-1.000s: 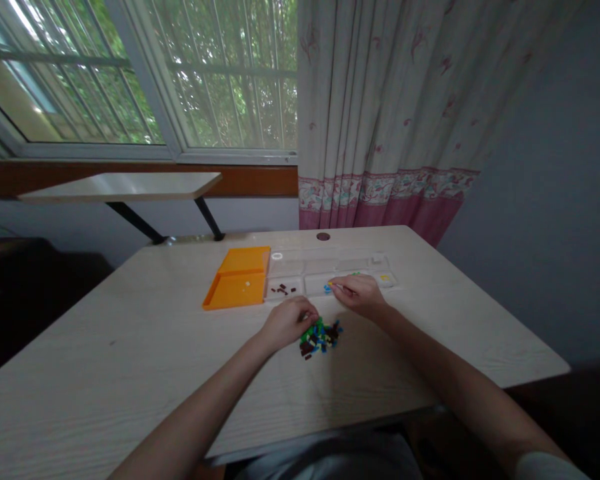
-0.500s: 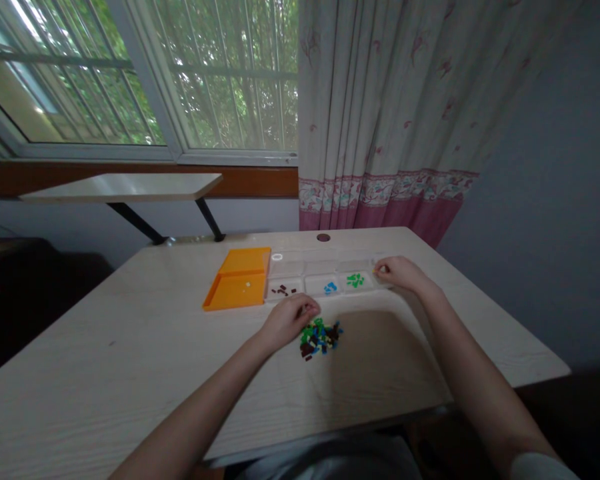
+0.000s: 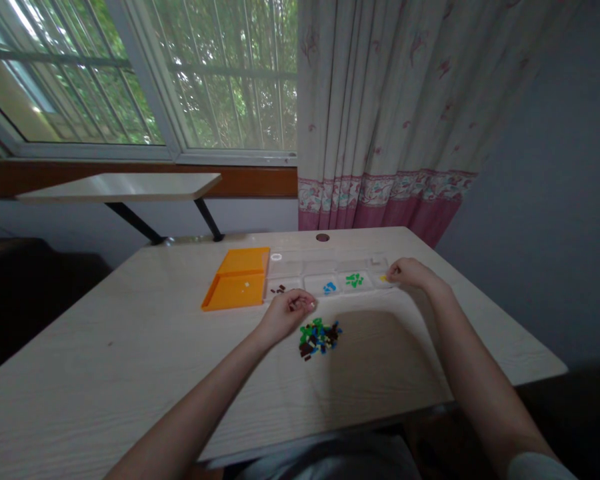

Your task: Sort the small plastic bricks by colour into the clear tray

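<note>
My left hand is closed in a pinch over the front edge of the clear divided tray. A small pale spot shows at its fingertips, too small to name. Just below lies a pile of small building bricks in green, brown, blue and pale yellow. My right hand has its fingertips pressed together at the tray's right end, beside a yellow piece in the front right compartment. Other front compartments hold green pieces, blue pieces and brown pieces, the brown partly behind my left hand.
An orange open case with a few tiny white pieces adjoins the tray's left end. A white ring sits in the back left compartment. A raised shelf stands at the table's back left. Behind hangs a curtain.
My left hand has lifted slightly up and left, away from the pile. My right hand has shifted a little right, and a yellow piece now shows in the front right compartment.
</note>
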### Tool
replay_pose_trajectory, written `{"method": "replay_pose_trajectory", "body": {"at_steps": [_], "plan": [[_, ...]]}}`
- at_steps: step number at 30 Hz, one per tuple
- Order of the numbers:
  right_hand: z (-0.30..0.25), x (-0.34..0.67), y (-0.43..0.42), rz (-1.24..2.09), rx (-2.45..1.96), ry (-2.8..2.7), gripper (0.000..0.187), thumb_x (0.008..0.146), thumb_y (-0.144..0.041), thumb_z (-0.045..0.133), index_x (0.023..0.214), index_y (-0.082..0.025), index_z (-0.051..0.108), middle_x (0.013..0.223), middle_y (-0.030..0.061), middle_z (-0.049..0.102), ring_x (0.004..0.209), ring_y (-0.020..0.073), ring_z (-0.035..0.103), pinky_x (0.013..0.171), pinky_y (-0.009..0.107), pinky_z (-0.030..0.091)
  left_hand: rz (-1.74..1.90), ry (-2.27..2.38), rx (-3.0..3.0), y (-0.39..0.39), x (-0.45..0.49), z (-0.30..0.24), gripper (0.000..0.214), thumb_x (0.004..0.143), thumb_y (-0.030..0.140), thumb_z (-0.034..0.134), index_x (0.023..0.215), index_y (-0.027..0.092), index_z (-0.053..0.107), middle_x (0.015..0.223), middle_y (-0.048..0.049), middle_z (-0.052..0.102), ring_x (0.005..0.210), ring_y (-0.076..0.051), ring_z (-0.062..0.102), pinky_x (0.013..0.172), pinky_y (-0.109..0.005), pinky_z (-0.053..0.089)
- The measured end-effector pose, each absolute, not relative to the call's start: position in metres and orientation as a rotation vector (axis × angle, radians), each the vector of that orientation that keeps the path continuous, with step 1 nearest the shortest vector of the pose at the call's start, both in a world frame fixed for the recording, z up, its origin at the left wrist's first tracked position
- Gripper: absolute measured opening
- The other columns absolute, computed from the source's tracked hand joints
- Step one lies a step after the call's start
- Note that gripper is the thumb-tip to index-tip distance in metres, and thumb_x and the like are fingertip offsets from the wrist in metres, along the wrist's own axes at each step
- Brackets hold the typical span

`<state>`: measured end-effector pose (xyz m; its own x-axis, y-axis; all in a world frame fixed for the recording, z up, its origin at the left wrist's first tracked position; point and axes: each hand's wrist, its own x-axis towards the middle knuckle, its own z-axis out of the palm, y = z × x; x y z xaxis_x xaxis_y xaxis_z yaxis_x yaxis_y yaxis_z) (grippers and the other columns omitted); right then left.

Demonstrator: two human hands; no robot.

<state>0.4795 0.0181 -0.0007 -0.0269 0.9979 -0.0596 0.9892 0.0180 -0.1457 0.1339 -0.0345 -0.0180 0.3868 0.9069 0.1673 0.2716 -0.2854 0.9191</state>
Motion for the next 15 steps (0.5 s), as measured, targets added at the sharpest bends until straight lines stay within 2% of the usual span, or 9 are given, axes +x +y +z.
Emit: {"method": "replay_pose_trajectory", "body": {"at_steps": [3,8,15], "plan": [[0.009,0.467,0.014,0.141,-2.062,-2.195,0.018,0.073,-0.025,0.054,0.076,-0.016,0.069,0.071,0.0061,0.068,0.064,0.0146,0.059,0.055,0.02,0.035,0.947,1.042,1.681,-0.035,0.135,-0.016,0.018,0.067,0.028,0.063,0.075,0.012,0.062,0.062,0.0,0.058,0.056,-0.009,0.049,0.054,-0.02,0.038],[0.016,0.409,-0.001,0.108,-1.642,-2.298,0.021,0.08,-0.028,0.05,0.083,-0.018,0.068,0.067,0.0027,0.066,0.057,0.0117,0.055,0.053,0.019,0.033,0.989,1.027,1.619,-0.033,0.135,-0.017,0.02,0.064,0.03,0.066,0.072,0.012,0.061,0.061,0.0007,0.059,0.055,-0.009,0.05,0.053,-0.02,0.039],[-0.012,0.325,-0.036,0.04,-1.155,-2.388,0.017,0.079,-0.029,0.055,0.091,-0.024,0.066,0.061,-0.0024,0.064,0.053,0.0092,0.055,0.052,0.018,0.034,1.023,0.956,1.585,-0.031,0.134,-0.022,0.027,0.062,0.035,0.069,0.072,0.012,0.06,0.063,-0.0006,0.061,0.056,-0.009,0.053,0.055,-0.021,0.041]]}}
